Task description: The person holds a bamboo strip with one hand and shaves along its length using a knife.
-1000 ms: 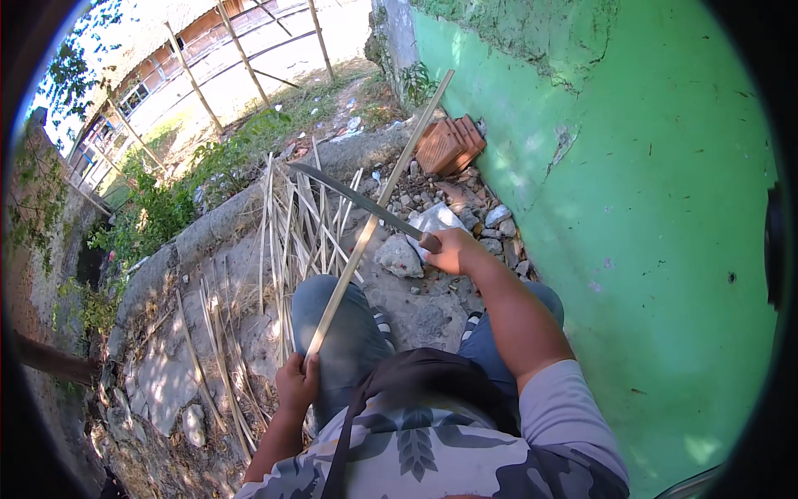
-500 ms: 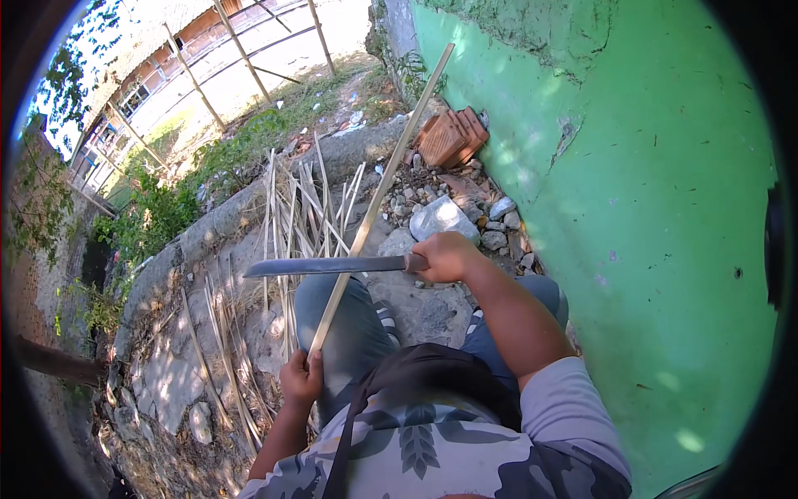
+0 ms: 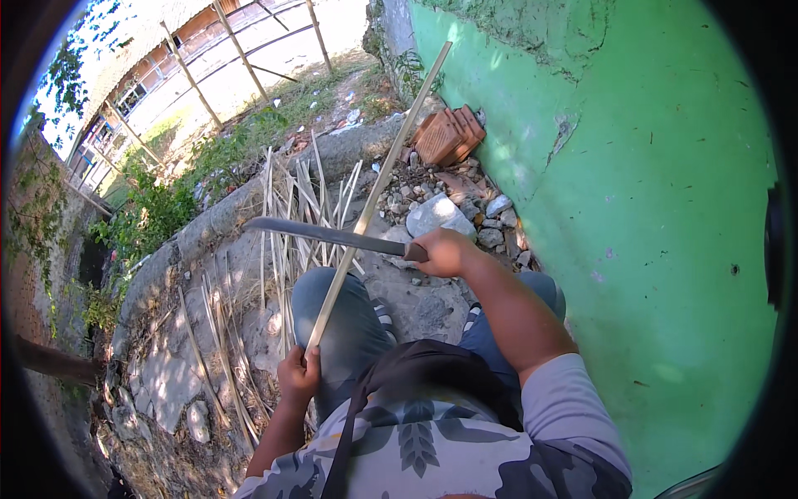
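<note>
My left hand [image 3: 299, 374] is closed round the lower end of a long pale bamboo strip [image 3: 389, 163], which slants up and away to the right past my left knee. The handle of a machete [image 3: 320, 234] is gripped in my right hand [image 3: 445, 252]. Its long dark blade points left and crosses the strip above my knee, with the tip slightly raised. Whether the edge touches the strip I cannot tell. Several thin split strips [image 3: 287, 204] lie in a loose pile on the ground just beyond my left knee.
A green wall [image 3: 657, 249] runs along my right. Against it are stacked orange roof tiles [image 3: 449, 135], a large pale stone [image 3: 440, 218] and rubble. More thin strips [image 3: 224, 349] lie on the ground at left, inside a low concrete kerb [image 3: 204, 233]. Bushes [image 3: 150, 216] grow beyond it.
The machete blade has shifted up along the bamboo strip, away from my left hand, and its tip has tilted upward. My left hand keeps its hold, nearly still.
</note>
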